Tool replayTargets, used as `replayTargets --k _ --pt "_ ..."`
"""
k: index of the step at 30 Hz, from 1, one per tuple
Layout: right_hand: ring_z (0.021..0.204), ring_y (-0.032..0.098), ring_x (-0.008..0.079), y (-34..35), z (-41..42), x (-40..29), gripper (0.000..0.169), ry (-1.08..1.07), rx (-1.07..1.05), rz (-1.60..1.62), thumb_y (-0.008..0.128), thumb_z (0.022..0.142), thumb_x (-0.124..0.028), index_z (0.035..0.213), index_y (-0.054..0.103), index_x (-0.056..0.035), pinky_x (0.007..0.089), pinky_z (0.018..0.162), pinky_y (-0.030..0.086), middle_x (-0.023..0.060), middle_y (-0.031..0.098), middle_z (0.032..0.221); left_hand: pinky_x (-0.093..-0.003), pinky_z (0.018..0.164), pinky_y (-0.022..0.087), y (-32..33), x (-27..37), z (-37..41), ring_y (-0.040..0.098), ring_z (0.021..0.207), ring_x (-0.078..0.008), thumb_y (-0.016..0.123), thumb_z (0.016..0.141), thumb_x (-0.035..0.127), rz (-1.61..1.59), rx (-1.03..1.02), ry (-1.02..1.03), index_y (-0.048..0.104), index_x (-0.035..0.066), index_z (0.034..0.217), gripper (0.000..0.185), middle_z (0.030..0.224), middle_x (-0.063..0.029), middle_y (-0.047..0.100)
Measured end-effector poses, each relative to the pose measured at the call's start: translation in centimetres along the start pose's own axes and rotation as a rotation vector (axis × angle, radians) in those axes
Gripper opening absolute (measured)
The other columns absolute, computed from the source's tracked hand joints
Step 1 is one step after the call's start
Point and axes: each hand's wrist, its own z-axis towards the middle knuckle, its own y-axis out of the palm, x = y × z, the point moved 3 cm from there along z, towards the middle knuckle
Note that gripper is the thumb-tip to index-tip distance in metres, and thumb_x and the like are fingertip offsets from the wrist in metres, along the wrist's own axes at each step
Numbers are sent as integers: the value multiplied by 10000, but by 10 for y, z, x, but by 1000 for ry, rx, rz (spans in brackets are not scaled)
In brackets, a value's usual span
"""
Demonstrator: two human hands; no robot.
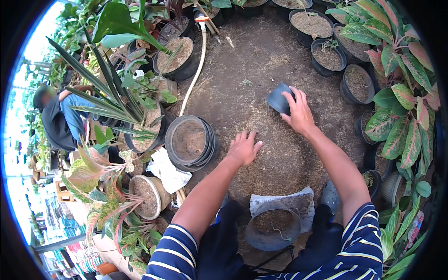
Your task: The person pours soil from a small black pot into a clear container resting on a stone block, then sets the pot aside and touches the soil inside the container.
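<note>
My right hand (300,111) grips a small black plastic plant pot (278,99), tipped on its side just over the soil. To its left, my left hand (244,148) is spread palm down at the brown ground (276,154), its fingers apart and nothing in them. Between my legs a black pot (273,241) holds some soil and a thin, pale sprig. Behind that pot lies a grey slab (308,206), partly covered by it. Left of my left hand stands a stack of black pots (187,141) with soil inside the top one.
A pale hose (196,82) with an orange-topped fitting runs along the left. White plastic sheeting (171,171) lies by the stack. Soil-filled pots (327,57) and variegated leafy plants (406,105) line the right. Potted plants (145,129) crowd the left, where another person (61,119) sits beyond.
</note>
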Motion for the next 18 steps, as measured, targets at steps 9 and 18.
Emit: replayTargets --k 9,18 --pt "1447 372 444 36 51 -20 829 5 -134 -23 897 705 -94 1420 481 -137 550 1207 352 207 379 1549 -547 1203 315 0 -14 5 376 1453 -415 466 1070 459 -7 -28 -30 334 127 1596 635 1574 -223 385" --pt "1354 459 390 28 37 -54 792 -230 -462 55 939 647 -105 1326 532 -120 489 1122 487 148 445 1445 -558 1199 330 0 -9 -2 386 1449 -424 463 1072 447 16 -52 -17 338 110 1591 632 1580 -194 412"
